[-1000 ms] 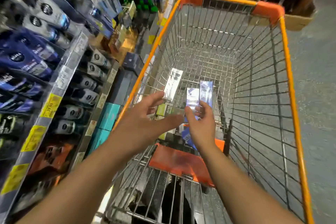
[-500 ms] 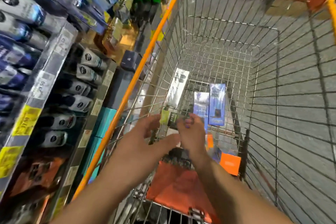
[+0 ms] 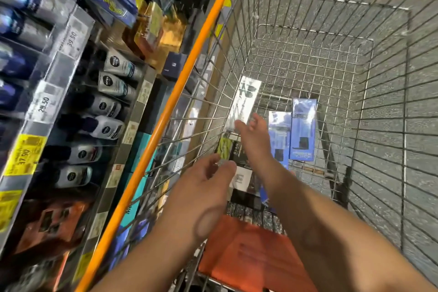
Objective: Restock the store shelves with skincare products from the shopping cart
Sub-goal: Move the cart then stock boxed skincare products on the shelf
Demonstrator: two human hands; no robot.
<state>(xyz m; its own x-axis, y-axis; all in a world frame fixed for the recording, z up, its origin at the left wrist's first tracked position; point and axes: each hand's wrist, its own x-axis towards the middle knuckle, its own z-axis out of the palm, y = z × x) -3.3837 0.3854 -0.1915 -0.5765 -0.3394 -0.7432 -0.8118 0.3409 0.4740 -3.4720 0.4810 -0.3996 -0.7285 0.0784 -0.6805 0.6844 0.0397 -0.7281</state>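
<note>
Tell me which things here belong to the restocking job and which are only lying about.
Job:
- cart
- white box, blue boxes, dark box in the cart
- left hand, right hand, both reaching in
- shelves

Only there:
- tubes
- price tags
- orange seat flap
- floor

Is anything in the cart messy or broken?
Nothing looks broken or spilled. The boxes just lie loose on the cart floor: the silver box is slanted beside two straighter blue boxes, and darker boxes are jumbled under the hands.
</note>
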